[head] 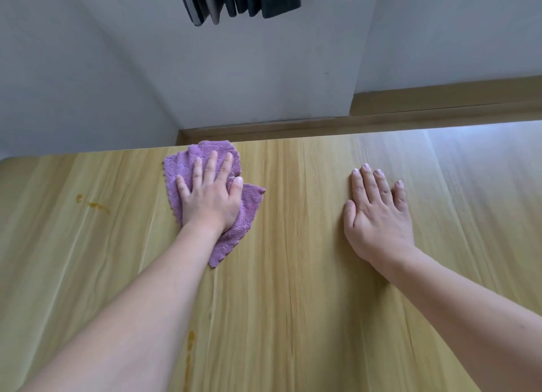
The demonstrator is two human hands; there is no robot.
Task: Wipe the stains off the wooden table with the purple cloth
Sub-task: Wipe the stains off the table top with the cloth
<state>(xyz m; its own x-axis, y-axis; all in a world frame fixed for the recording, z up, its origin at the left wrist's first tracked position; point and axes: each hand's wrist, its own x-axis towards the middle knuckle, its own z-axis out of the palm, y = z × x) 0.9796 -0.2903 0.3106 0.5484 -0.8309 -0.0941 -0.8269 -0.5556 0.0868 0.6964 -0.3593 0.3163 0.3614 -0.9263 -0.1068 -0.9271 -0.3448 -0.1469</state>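
Observation:
A crumpled purple cloth (249, 204) lies on the light wooden table (293, 289) near its far edge, left of centre. My left hand (209, 196) presses flat on top of the cloth, fingers spread and pointing away. My right hand (377, 215) rests flat on the bare wood to the right, fingers apart, holding nothing. An orange-brown stain (95, 204) marks the wood to the left of the cloth. A second long stain (190, 344) runs along the wood close to me, partly hidden by my left forearm.
The table's far edge (322, 138) sits close to a white wall with a wooden skirting board (410, 119). Dark hanging objects (237, 0) show at the top. Bright glare covers the table's far right corner.

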